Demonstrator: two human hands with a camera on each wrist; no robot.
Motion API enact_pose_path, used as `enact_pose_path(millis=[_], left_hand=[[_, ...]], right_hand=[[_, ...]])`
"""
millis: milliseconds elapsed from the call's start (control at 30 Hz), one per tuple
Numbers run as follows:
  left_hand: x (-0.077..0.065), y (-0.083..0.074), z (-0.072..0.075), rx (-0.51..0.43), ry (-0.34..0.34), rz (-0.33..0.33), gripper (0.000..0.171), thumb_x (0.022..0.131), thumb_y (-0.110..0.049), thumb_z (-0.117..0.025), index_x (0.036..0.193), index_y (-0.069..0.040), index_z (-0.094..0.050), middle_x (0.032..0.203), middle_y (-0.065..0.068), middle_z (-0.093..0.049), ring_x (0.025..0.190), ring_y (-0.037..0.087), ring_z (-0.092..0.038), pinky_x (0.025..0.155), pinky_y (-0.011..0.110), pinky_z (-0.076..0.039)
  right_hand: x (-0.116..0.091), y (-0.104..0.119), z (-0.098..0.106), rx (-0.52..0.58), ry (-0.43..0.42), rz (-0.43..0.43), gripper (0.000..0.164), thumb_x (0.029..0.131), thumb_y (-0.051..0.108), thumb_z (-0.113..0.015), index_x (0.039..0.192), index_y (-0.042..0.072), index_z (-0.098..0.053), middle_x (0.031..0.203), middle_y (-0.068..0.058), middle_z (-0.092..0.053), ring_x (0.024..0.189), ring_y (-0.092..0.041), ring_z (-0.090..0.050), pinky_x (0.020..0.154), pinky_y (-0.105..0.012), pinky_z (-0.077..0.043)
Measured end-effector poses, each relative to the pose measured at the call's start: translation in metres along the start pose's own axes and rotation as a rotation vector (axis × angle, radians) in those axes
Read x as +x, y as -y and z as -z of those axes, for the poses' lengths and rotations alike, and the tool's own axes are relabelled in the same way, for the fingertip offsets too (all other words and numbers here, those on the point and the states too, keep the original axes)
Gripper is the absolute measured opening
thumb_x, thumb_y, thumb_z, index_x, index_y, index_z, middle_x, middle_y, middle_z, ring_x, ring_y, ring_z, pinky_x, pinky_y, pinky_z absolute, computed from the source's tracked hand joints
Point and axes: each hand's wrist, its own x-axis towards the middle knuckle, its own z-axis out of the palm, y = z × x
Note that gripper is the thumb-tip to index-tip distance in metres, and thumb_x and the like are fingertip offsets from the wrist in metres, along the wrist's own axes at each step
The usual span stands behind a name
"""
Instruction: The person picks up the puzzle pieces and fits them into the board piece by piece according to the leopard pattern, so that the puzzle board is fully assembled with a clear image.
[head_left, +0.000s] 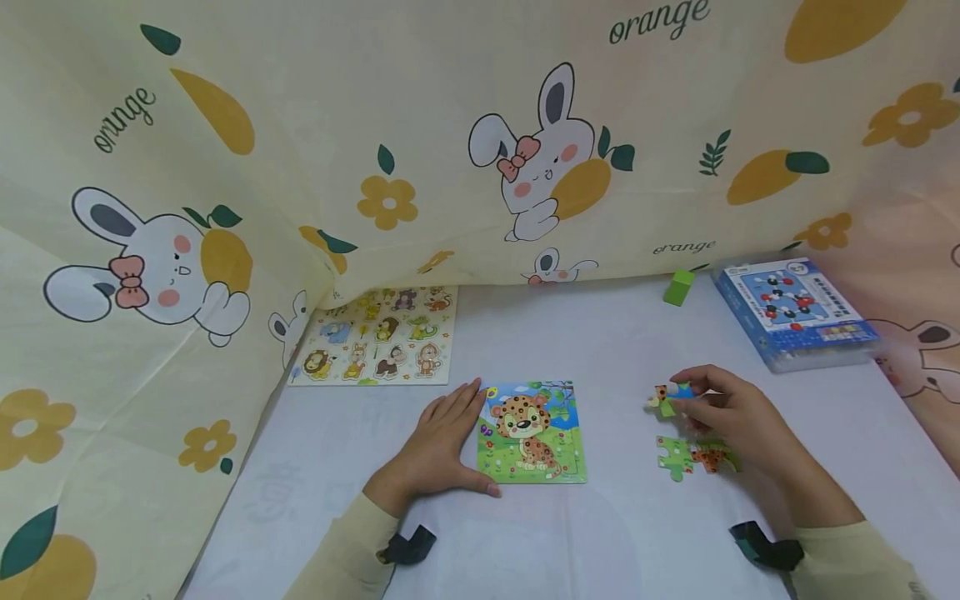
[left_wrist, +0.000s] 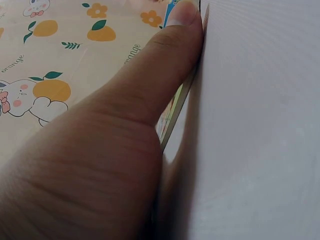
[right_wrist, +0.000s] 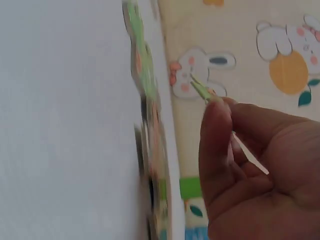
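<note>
A square leopard puzzle picture (head_left: 566,442) lies flat on the white table. My left hand (head_left: 438,450) rests at its left edge, fingers stretched along the side and thumb near the lower left corner. In the left wrist view the thumb (left_wrist: 135,90) is straight and hides most of the picture. To the right, my right hand (head_left: 738,421) pinches a jigsaw piece (head_left: 663,402) between thumb and fingers, above the table. Below it lie a green jigsaw piece (head_left: 677,456) and a leopard-patterned one (head_left: 712,457), partly under the hand. The right wrist view shows the held piece (right_wrist: 200,89) nearly edge-on.
An animal picture board (head_left: 360,337) lies at the back left, partly under the rabbit-print cloth (head_left: 435,100). At the back right stand a green block (head_left: 678,288) and a blue-and-white box (head_left: 802,304).
</note>
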Motion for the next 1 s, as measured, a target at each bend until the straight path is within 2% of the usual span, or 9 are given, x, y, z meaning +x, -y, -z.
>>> enact_pose_path(millis=[100,167,333,533,800,1000], left_hand=[[0.000,0.000,0.000,0.000,0.000,-0.002,0.151,0.067,-0.092,-0.080,0.176,-0.014,-0.013,0.183,-0.002,0.001,0.166,0.018,0.000,0.130,0.052,-0.006],[0.000,0.000,0.000,0.000,0.000,-0.002,0.151,0.067,-0.092,-0.080,0.176,-0.013,-0.013,0.183,-0.002,0.000,0.166,0.018,0.000,0.130,0.052,-0.006],[0.000,0.000,0.000,0.007,0.003,0.000,0.151,0.067,-0.093,-0.079,0.176,-0.014,-0.013,0.183,-0.002,0.001,0.166,0.018,0.000,0.130,0.052,-0.006],[0.000,0.000,0.001,0.010,0.005,0.005,0.151,0.066,-0.093,-0.079,0.177,-0.015,-0.013,0.183,-0.002,0.001,0.166,0.018,0.000,0.130,0.051,-0.006],[0.000,0.000,0.000,0.010,0.002,0.002,0.150,0.067,-0.093,-0.079,0.177,-0.015,-0.013,0.183,-0.003,0.001,0.166,0.018,0.000,0.130,0.051,-0.006],[0.000,0.000,0.000,0.011,-0.001,-0.001,0.150,0.067,-0.094,-0.078,0.177,-0.015,-0.013,0.183,-0.003,0.001,0.166,0.018,0.000,0.130,0.051,-0.007]], right_hand=[[0.001,0.004,-0.008,0.096,0.063,-0.009,0.051,0.107,0.004,-0.070,0.155,-0.002,-0.053,0.126,-0.020,-0.049,0.095,-0.019,-0.070,0.076,-0.031,-0.064],[0.001,0.006,-0.015,0.127,0.092,-0.010,0.054,0.107,0.003,-0.070,0.157,-0.001,-0.051,0.126,-0.020,-0.051,0.096,-0.018,-0.071,0.075,-0.030,-0.064],[0.001,0.014,-0.031,0.122,0.120,0.011,0.051,0.104,0.004,-0.074,0.153,0.001,-0.058,0.110,-0.017,-0.058,0.088,-0.022,-0.071,0.066,-0.029,-0.060],[0.002,0.021,-0.048,0.177,0.153,0.043,0.050,0.102,-0.003,-0.074,0.149,-0.002,-0.058,0.100,-0.017,-0.064,0.084,-0.028,-0.075,0.075,-0.034,-0.065],[0.004,0.029,-0.071,0.144,0.185,0.112,0.043,0.100,-0.001,-0.077,0.140,-0.001,-0.059,0.092,-0.011,-0.068,0.075,-0.027,-0.072,0.069,-0.033,-0.064],[0.009,0.033,-0.085,0.128,0.233,0.153,0.043,0.101,0.002,-0.078,0.139,-0.005,-0.060,0.092,-0.009,-0.069,0.076,-0.024,-0.074,0.070,-0.032,-0.063]])
